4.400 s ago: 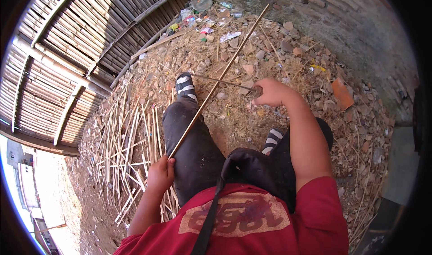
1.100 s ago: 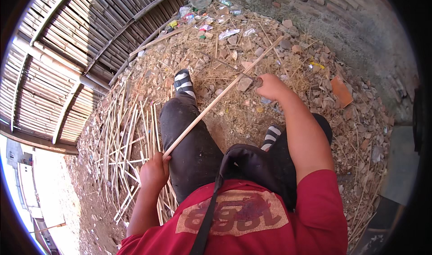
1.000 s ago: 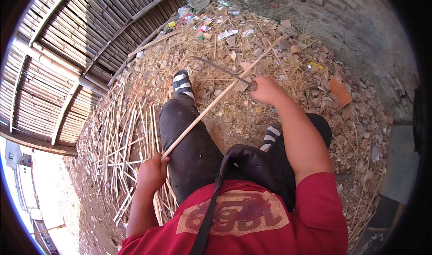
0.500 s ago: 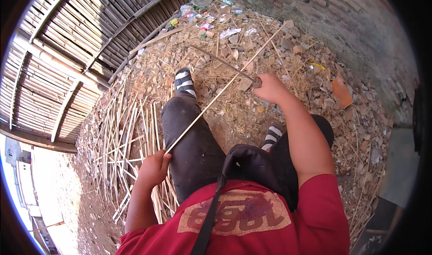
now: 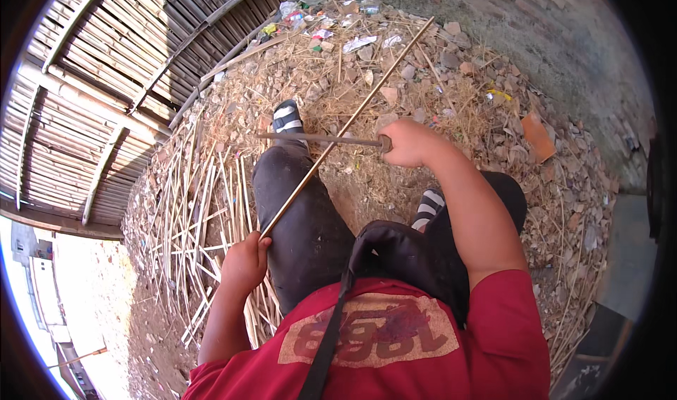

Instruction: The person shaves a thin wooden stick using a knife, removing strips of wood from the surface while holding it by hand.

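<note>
One thin tan bamboo strip [image 5: 367, 102] held in left grip [image 5: 245, 262], brown metal blade [image 5: 289, 137] in right grip [image 5: 412, 143]; skid could cut black-trousered leg [image 5: 307, 241]

I look through the left of two fisheye cameras worn on the person's head; it faces steeply down and forward, upright and unmirrored; the red shirt [image 5: 384, 333] sits nearest to me, filling the bottom centre; the left hand [image 5: 245, 262] shows left of centre and the right hand [image 5: 416, 144] above and right of centre, both at close range; the littered ground [image 5: 381, 195] runs on toward the top; my view is wide enough to bow the slatted wall [image 5: 106, 61] at upper left and the brick wall [image 5: 543, 40] at upper right; the frame's corners go black.
</note>
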`<state>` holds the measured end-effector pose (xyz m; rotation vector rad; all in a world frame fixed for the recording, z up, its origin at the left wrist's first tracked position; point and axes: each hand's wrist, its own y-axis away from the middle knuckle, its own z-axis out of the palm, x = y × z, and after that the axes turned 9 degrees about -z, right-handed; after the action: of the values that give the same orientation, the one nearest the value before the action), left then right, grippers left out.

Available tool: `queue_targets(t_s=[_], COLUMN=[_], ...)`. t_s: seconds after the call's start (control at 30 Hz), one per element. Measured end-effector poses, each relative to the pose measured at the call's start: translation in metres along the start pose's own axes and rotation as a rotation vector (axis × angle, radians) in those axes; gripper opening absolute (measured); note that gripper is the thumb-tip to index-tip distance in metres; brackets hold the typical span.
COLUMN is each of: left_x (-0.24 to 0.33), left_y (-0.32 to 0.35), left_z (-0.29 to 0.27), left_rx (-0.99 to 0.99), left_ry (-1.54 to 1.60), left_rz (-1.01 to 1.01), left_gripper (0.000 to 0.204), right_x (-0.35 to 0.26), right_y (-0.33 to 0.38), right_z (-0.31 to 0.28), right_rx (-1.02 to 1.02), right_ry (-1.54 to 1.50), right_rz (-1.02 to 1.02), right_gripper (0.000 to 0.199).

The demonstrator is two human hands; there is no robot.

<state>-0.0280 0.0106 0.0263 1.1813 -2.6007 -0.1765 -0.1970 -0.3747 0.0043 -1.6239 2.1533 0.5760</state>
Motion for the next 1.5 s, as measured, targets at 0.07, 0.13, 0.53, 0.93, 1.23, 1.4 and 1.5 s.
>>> queue_targets(t_s=[0.07,0.13,0.53,0.93,1.23,1.4,1.5], left_x=[-0.001,-0.002,0.003,0.021,0.018,0.019,0.013], left_y=[-0.002,-0.004,0.002,0.007,0.004,0.005,0.001], left_z=[0.002,0.008,0.002,0.004,0.000,-0.003,-0.001], left_rx=[0.023,0.046,0.081,0.107,0.109,0.093,0.075], left_ry=[-0.008,-0.013,-0.034,-0.060,-0.099,-0.064,-0.046], left_rz=[-0.001,-0.008,0.011,-0.034,-0.027,0.016,0.043], left_gripper=[0.031,0.030,0.029,0.029,0.030,0.029,0.029], right_x=[-0.016,-0.009,-0.012,0.001,0.051,0.022,-0.013], right_y=[-0.001,-0.001,-0.003,-0.003,0.010,0.001,-0.003], right_z=[-0.009,-0.011,-0.006,-0.003,-0.018,0.008,0.004], right_rx=[-0.113,-0.102,-0.132,0.119,0.297,0.109,-0.041], right_ry=[0.008,-0.063,0.088,-0.028,-0.248,-0.063,0.005], right_rz=[-0.012,0.057,-0.006,0.093,0.383,0.112,-0.007], right_gripper=[0.038,0.041,0.041,0.024,0.029,0.031,0.031])
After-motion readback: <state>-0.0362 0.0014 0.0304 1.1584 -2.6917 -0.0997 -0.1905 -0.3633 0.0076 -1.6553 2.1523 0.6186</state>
